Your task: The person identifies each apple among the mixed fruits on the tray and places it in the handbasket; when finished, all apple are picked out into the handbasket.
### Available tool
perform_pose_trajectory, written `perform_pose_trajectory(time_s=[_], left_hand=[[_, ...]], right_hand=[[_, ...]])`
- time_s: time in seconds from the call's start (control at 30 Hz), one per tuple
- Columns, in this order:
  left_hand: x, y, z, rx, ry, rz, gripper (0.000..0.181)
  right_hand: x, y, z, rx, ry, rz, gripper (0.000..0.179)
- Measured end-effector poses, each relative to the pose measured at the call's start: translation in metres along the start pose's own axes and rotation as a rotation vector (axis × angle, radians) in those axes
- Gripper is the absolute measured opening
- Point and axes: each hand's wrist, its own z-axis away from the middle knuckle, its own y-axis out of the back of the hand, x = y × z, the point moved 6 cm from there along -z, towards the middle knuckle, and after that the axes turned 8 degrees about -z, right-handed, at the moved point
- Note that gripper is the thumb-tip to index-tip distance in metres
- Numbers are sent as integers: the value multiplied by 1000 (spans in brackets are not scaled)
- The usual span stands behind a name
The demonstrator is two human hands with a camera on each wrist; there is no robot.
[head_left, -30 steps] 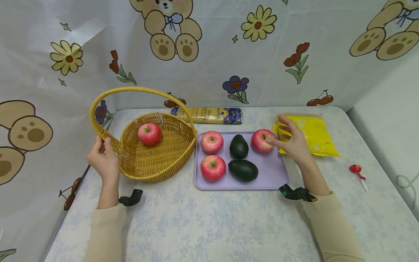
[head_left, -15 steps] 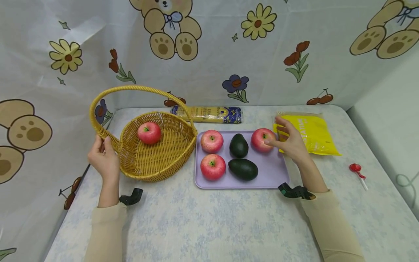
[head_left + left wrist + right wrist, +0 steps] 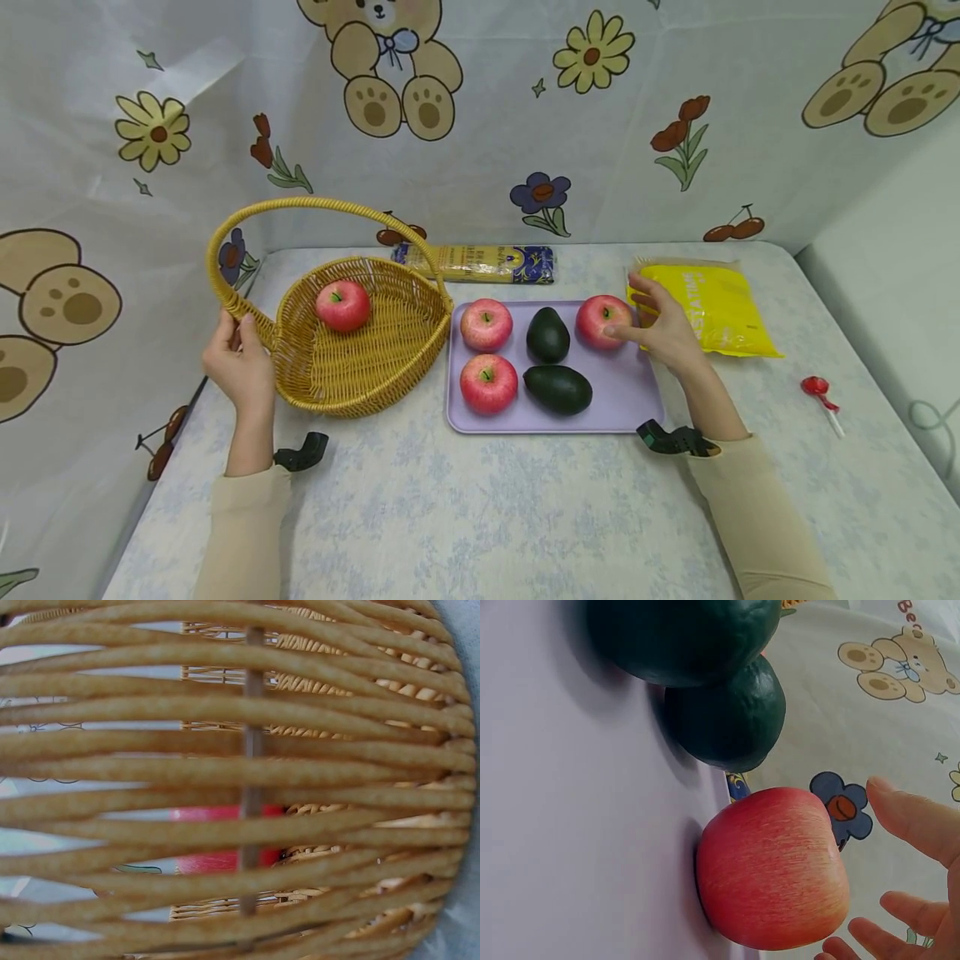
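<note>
At the left of the head view, my left hand (image 3: 242, 362) grips the lower end of the handle of a yellow wicker basket (image 3: 390, 379). One red apple (image 3: 342, 306) lies inside; the left wrist view shows it as red patches (image 3: 210, 861) through the weave. My right hand (image 3: 670, 332) is at the right-hand apple (image 3: 600, 321) on a lilac tray (image 3: 622, 400). In the right wrist view, its thumb (image 3: 911, 817) and fingers are spread beside this apple (image 3: 772, 870), not curled round it. Two more apples (image 3: 487, 383) and two dark green avocados (image 3: 557, 390) share the tray.
Behind the tray lies a long pack of noodles (image 3: 480, 262) with blue ends. A yellow plastic packet (image 3: 720, 308) is right behind my right hand, and a red lollipop (image 3: 821, 400) lies farther right. A patterned cloth (image 3: 480, 175) hangs along the table's back.
My right hand has lowered slightly and drawn its thumb and fingers nearer to the right-hand apple. The left hand and the basket have stayed in place.
</note>
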Motion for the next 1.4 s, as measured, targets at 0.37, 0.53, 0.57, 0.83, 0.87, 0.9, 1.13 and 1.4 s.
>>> perform_pose_trajectory(time_s=[0.37,0.53,0.57,0.83,0.87,0.9,1.13,1.4], left_hand=[[13,4,6,8,-15,10,31],[-4,-2,-2,9,-22,-2,31],[-5,-2,-2,9,-24,-4,31],[-10,-2,-3,4,-5,3,32],[-10,-2,-4,2,-4,7,32],[-10,-1,-4,0,-5,12,32],[-5,1,-1,-4,-22,29,30],[-8,-1,-2,-4,-34,32,30]], right_hand=[[3,-2,1,-5,4,38,89],[1,-5,2,-14,32,74,89],[1,-5,2,-15,29,83,89],[2,-10,0,-19,9,154,89],[2,-11,0,-20,11,165,90],[3,-12,-1,-20,12,172,90],[6,-15,-2,-26,13,237,92],[7,-16,-2,-17,43,266,91]])
